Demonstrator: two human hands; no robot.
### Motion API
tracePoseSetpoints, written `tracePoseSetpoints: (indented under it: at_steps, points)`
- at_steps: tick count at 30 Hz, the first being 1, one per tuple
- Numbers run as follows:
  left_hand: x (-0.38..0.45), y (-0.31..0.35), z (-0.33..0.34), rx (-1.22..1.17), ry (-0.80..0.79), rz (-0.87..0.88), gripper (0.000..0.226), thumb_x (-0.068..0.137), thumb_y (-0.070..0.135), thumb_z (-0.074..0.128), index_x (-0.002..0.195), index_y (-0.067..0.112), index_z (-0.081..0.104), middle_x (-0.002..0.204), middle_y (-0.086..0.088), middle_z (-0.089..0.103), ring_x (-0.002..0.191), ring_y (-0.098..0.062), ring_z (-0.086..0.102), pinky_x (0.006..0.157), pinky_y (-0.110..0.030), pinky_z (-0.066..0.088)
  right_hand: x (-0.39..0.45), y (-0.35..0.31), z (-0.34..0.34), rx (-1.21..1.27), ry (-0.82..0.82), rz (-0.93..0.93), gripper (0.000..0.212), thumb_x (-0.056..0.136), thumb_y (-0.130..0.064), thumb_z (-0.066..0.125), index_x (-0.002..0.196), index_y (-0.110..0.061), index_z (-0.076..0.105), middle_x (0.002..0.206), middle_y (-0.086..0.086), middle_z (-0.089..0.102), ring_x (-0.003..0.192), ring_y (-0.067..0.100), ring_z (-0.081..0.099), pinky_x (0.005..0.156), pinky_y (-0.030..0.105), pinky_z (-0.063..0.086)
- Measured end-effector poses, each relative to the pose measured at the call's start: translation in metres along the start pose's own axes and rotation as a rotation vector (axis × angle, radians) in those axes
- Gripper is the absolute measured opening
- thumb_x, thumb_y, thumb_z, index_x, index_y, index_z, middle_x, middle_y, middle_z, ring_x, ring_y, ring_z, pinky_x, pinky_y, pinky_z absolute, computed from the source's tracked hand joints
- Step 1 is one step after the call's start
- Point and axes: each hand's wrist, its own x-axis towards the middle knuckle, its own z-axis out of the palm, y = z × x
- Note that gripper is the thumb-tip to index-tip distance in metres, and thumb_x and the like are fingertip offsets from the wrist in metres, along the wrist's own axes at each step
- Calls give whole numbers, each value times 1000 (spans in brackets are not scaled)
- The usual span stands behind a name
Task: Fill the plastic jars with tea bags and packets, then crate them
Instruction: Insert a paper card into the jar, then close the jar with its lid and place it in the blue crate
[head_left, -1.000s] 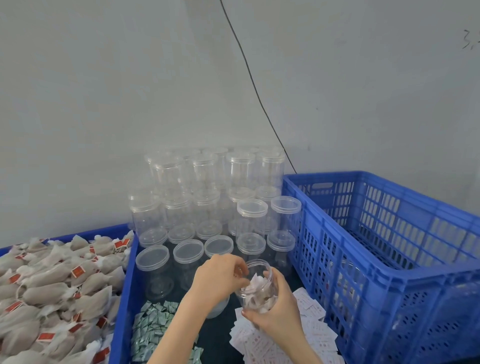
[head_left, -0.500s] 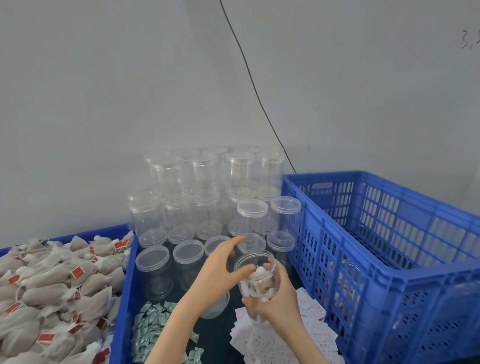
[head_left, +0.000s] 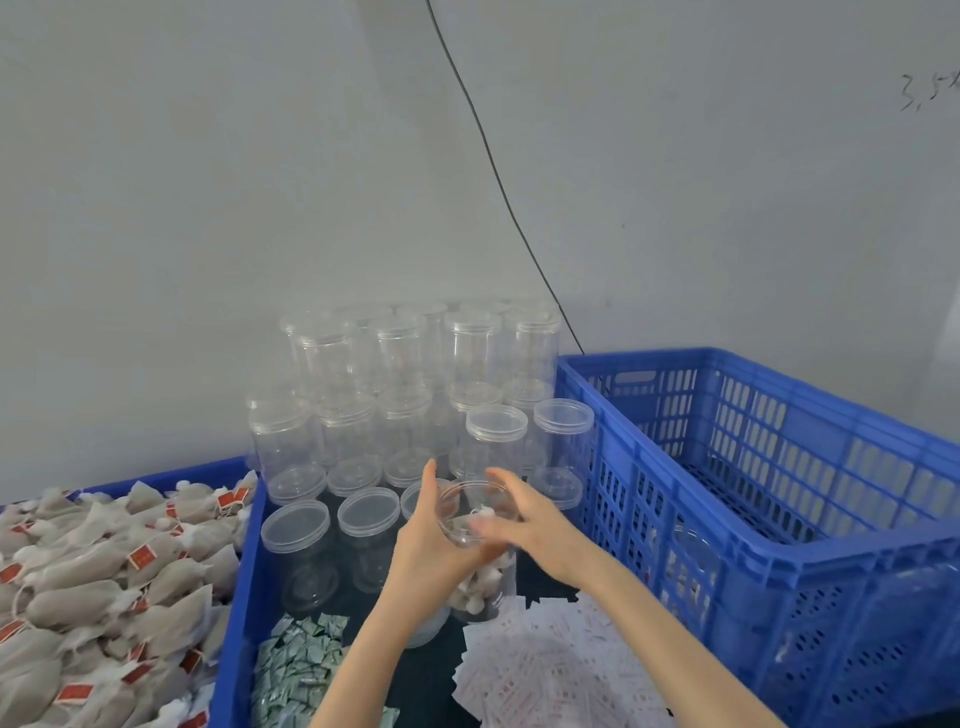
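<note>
Left hand (head_left: 426, 540) clasping open jar (head_left: 480, 558) | right hand (head_left: 524, 514) fingers spread over rim, blurred

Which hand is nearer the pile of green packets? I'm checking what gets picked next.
Left. The left hand holds the jar just above and right of the green packets; the right hand is on the jar's far side, farther right.

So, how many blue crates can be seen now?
3: one at the left full of tea bags, one in the middle with jars, one at the right. Others may be out of frame.
</note>
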Motion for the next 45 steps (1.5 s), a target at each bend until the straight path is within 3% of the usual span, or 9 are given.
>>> tracePoseSetpoints:
  at_steps: [7,13,17,20,27,31,37,42,45]
  points:
    - [5,4,2,17,25,13,130,60,32,88,152,31,-3,134,9,54,119,-6,52,98,-24,42,17,-34,-12,-685,-15,4,96,73,-68,68,150,-24,31,149,1,44,134,22,44,106,42,40]
    - [-3,2,8,-31,-23,44,134,58,32,88,150,36,-9,114,37,48,90,34,44,71,3,40,16,-41,-8,-853,-15,14,74,71,-59,67,127,-16,48,125,2,56,105,23,58,86,38,50]
    - [2,13,8,-177,-56,84,123,57,37,90,147,40,6,128,30,47,111,21,47,84,-7,45,13,-52,-29,-810,68,9,75,65,-69,59,119,-17,51,105,-3,59,86,15,60,67,31,48]
    - [8,26,5,-142,-26,153,80,78,26,77,144,30,32,140,16,46,128,0,45,103,-17,41,11,-70,-57,-754,174,-4,87,60,-80,50,125,-21,49,106,-8,58,86,8,58,72,30,51]
    - [12,28,4,7,55,208,36,89,16,66,109,43,53,117,18,53,109,3,51,80,-3,43,12,-111,-155,-704,429,-24,82,78,-70,58,133,-9,50,121,3,60,92,18,58,70,28,47]
    - [13,22,12,-23,30,174,25,91,8,61,102,31,61,108,13,63,101,-3,59,76,-6,46,14,-117,-208,-558,712,15,75,85,-55,61,119,12,55,119,28,62,101,44,62,86,57,52]
    - [16,20,24,-27,-16,147,26,93,7,57,95,31,64,99,12,68,95,-5,62,74,-7,48,24,-90,-242,-603,858,180,51,72,-60,63,67,-9,53,66,8,57,59,24,54,50,29,35]
    - [19,17,27,-42,-15,137,25,93,6,57,94,30,65,98,12,68,95,-4,63,77,-10,49,56,-34,-227,-626,708,304,47,79,-52,68,75,-5,59,63,5,56,56,20,53,54,30,42]
    - [19,14,27,-74,-3,122,26,93,5,56,93,29,65,98,12,68,95,-4,64,73,-9,48,72,4,-207,-660,583,360,65,81,-53,70,115,1,56,101,14,63,89,29,64,61,32,43]
